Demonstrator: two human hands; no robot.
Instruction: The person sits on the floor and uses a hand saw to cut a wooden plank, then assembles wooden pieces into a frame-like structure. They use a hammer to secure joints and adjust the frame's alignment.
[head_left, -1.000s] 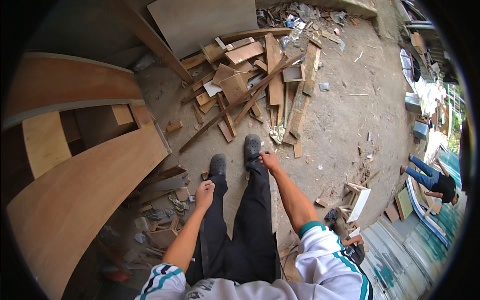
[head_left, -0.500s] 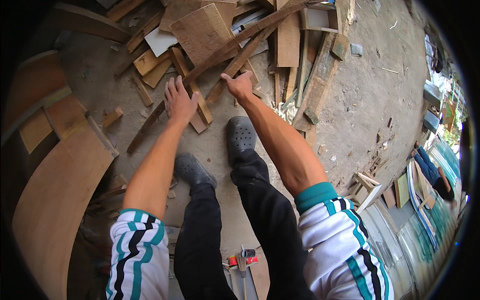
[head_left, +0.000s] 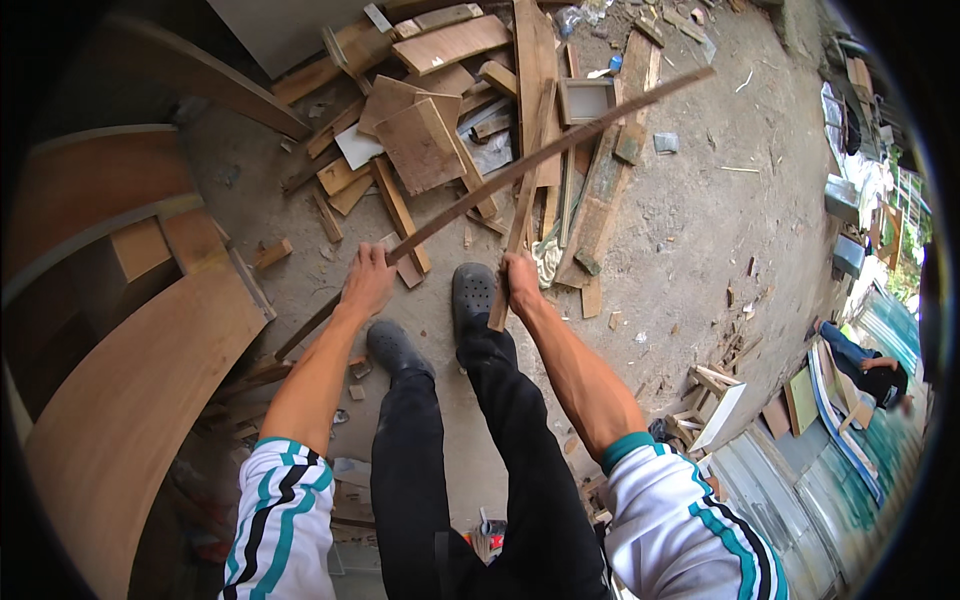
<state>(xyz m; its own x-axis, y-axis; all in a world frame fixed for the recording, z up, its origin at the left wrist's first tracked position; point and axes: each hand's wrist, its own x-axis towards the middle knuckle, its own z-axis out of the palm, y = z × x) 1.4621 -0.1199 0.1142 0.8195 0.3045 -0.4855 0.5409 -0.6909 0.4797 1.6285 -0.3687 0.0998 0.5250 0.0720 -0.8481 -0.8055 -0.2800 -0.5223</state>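
Cabinet [head_left: 140, 360] well left of the left grip; small block [head_left: 273, 253] between. Left hand [head_left: 370, 282]: fingers curled closed around the long strip [head_left: 610, 125], which runs from below-left of this grip up and right across the pile [head_left: 425, 145]. Loose boards lie just beyond and beneath it, in the way. Shoes [head_left: 473, 290] between and below the grips. Right hand [head_left: 520, 282]: closed on the short strip [head_left: 524, 205] near its lower end; the strips cross beyond this grip. Rag [head_left: 547, 262] just right of it, then plank [head_left: 605, 195]. Farther right, white-sided frame [head_left: 717, 412]; person [head_left: 882, 378] well apart.
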